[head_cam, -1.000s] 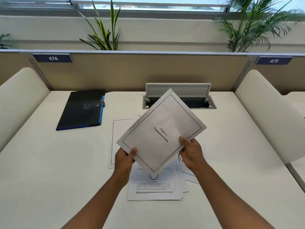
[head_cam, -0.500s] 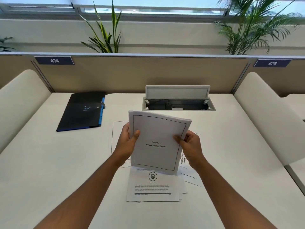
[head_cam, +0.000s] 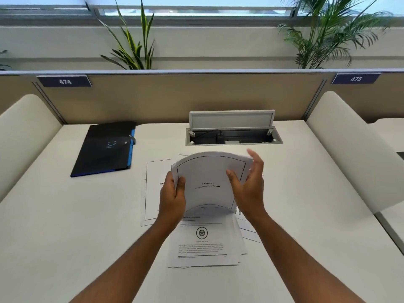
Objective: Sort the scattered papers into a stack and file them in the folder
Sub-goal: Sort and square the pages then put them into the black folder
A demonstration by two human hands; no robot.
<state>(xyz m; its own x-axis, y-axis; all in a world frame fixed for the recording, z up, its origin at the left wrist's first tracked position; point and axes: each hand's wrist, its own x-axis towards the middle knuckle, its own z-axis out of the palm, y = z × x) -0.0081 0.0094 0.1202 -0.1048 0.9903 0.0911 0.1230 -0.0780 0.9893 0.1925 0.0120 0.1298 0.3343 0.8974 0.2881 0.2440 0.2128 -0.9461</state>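
Observation:
I hold a thin bundle of white sheets [head_cam: 207,178], its top page headed "Chapter 2", bowed upward above the desk. My left hand [head_cam: 172,193] grips its left edge, thumb on the front. My right hand [head_cam: 247,184] presses its right edge with the thumb on the page and the fingers spread behind. Under it lie more papers: a small pile with a round seal [head_cam: 203,241], a bordered sheet [head_cam: 153,189] to the left, and another sheet's corner [head_cam: 249,230] to the right. The black folder [head_cam: 105,147] with a blue edge lies shut at the far left.
An open cable box [head_cam: 231,136] with its lid raised is sunk into the white desk [head_cam: 65,226] behind the papers. A beige partition [head_cam: 175,95] closes the back, and cream side dividers [head_cam: 349,149] stand on both sides. Plants stand behind the partition.
The bundle went from tilted and raised to upright, and now sits lower and bowed between both hands. My right hand's fingers have opened out behind its right edge.

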